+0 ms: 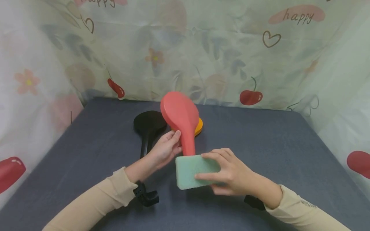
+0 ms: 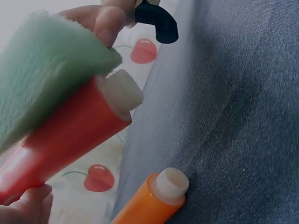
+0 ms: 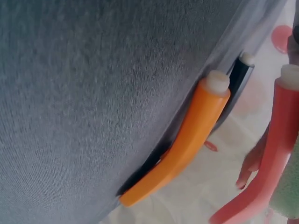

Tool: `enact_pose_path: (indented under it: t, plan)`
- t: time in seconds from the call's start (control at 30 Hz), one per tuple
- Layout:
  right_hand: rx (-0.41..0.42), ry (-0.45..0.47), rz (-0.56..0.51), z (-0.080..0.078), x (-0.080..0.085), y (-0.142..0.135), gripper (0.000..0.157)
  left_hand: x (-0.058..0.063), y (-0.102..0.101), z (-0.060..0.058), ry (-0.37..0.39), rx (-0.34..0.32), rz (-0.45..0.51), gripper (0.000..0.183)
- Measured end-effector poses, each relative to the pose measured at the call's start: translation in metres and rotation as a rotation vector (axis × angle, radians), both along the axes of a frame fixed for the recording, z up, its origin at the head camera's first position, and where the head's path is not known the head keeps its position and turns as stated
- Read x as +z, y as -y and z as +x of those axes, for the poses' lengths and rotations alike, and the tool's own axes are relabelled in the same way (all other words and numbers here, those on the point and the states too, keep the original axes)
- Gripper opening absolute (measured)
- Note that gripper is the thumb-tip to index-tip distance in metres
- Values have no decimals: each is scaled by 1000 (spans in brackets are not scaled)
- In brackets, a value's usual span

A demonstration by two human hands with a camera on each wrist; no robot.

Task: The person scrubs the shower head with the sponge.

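My left hand [image 1: 164, 149] grips a red shower head [image 1: 180, 110] by its neck and holds it up, the round head tilted away from me. A pale green sponge [image 1: 188, 173] is pinched between the spread fingers and thumb of my right hand [image 1: 235, 173]. In the head view the sponge covers the lower end of the red handle. The left wrist view shows the sponge lying along that handle, close to its white threaded end [image 2: 122, 93].
A black shower head [image 1: 148, 123] lies on the dark grey table [image 1: 266, 138] behind my left hand. Beside it, an orange shower head [image 3: 187, 135] is mostly hidden by the red one in the head view. Patterned cloth [image 1: 202, 48] encloses the table's back and sides.
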State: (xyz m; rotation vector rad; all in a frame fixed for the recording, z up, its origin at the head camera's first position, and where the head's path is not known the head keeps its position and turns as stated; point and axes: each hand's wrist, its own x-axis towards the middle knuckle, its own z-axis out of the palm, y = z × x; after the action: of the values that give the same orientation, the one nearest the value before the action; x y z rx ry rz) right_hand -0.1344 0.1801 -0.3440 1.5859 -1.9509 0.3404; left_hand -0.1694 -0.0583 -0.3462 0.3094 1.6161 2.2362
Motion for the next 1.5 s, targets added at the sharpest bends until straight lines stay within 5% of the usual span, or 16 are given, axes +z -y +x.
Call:
enact_pose_path:
  t: [0.23,0.5,0.7,0.93,1.13,1.27,1.5]
  plan:
    - [-126,26,-57,-12,3,-3,31,-3,0,-2,-21,40,-47,41]
    - [-316,80,-182,-19,9,1,36,-5,2,-3,-46,-26,-34,45]
    - [-299,57,-168,-16,7,3,34,-3,3,-3,-50,-19,-29,44]
    - [-182,61,-17,-3,-2,2,32,-2,2,-6,1,117,-41,41]
    - [-114,39,88,0,-7,1,55,1,3,-7,-14,147,-49,42]
    - [-154,45,66,-7,-3,-1,56,1,4,-6,-17,132,-55,42]
    - [-244,103,-91,-25,5,0,35,2,4,-5,-22,83,-72,43]
